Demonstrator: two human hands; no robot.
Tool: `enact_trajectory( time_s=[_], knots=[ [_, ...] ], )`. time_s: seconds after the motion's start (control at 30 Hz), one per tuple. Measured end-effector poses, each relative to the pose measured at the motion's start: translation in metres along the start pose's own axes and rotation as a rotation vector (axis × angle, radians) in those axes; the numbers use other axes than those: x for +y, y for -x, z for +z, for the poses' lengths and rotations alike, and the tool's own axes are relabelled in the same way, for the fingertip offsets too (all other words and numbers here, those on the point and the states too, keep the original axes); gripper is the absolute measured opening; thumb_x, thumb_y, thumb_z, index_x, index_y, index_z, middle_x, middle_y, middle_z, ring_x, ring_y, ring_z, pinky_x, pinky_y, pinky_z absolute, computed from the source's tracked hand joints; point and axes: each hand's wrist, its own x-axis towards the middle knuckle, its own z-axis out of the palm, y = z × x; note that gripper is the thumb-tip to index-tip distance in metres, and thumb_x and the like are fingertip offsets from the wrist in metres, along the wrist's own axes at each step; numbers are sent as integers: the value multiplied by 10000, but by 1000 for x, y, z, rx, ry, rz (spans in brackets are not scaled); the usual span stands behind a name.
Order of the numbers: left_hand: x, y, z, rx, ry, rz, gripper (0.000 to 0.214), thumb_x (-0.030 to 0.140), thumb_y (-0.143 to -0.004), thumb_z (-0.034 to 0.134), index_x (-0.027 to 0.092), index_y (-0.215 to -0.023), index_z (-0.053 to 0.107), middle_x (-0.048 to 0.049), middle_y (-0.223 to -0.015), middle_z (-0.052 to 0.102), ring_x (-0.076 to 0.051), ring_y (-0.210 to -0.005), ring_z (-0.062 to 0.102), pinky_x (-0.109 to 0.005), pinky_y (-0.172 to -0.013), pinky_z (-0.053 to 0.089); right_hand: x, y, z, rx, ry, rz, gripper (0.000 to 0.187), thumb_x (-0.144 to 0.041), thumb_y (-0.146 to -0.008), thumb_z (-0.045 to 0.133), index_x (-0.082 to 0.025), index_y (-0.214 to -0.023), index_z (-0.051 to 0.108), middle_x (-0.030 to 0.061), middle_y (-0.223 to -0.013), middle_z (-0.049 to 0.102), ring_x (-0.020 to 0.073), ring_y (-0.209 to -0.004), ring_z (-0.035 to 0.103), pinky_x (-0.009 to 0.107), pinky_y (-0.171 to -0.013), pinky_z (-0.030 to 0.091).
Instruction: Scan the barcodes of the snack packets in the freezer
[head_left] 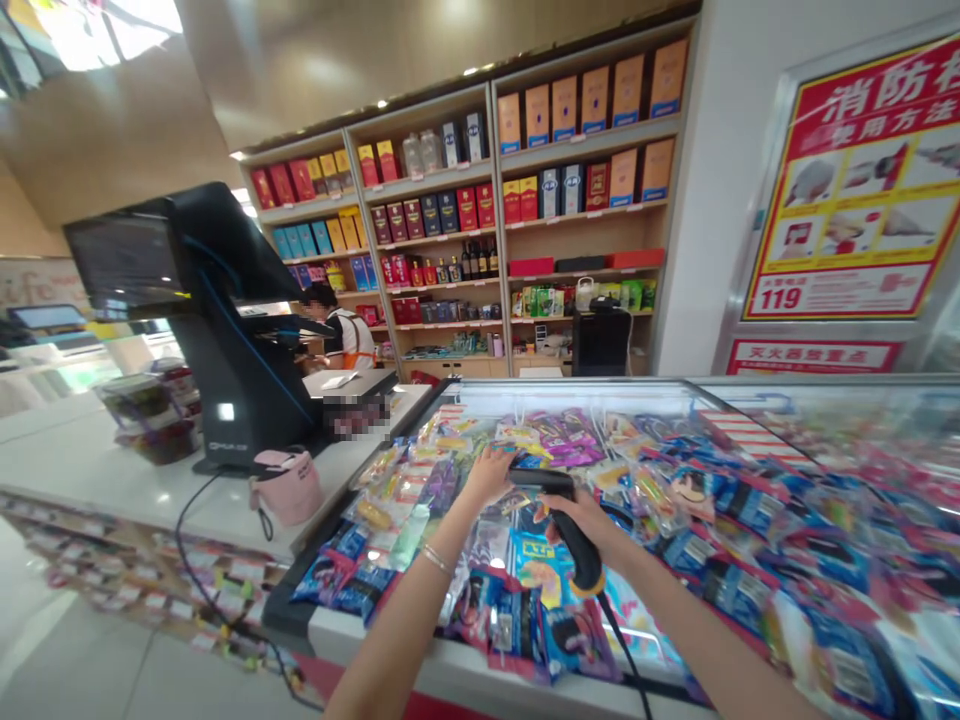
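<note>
My right hand (592, 525) is wrapped round the grip of a black handheld barcode scanner (576, 545), whose head points left. A cable hangs from the scanner's yellow-ringed base. My left hand (490, 476), with a bracelet at the wrist, reaches forward just left of the scanner head. Its fingers stretch over the wrapped ice pops, and their tips are partly lost among the wrappers. Under both hands lies a glass-topped freezer chest (337, 640) full of wrapped frozen treats. Purple packets (566, 437) lie beyond my hands, and a light blue packet (541, 565) lies beneath the scanner.
A white counter (67, 450) on the left bears a black checkout terminal (240, 350), a pink pouch (286, 487) and stacked tubs (150, 410). A black cable hangs down the counter's side. Behind stand shelves (435, 180) of boxes and bottles, with a person (351, 338) nearby.
</note>
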Motion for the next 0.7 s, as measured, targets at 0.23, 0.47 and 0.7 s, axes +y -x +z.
enact_trajectory(
  time_s=[0.23,0.47,0.7],
  knots=[
    [-16,31,-8,25,89,-187,460,347,-683,681,171,-1098,594,-126,-1143,547,-307,-1118,458,-414,-971,357,14,2,2,11,57,6,315,-428,-645,684,-177,-781,551,25,-643,665,124,-384,548,240,-371,421],
    [-28,30,-25,171,231,-303,442,188,-701,625,200,-1128,509,-75,-1134,583,-236,-1058,561,-330,-907,419,10,10,-1,-38,-105,-12,356,-441,-652,676,-191,-883,574,-31,-570,588,143,-446,581,249,-419,456],
    [-16,32,-31,268,202,-269,443,106,-722,573,194,-1147,487,-85,-1186,575,-238,-1062,593,-327,-887,459,7,12,0,-134,-228,-79,376,-374,-648,728,-194,-952,601,-11,-693,636,162,-577,638,276,-535,509]
  ],
)
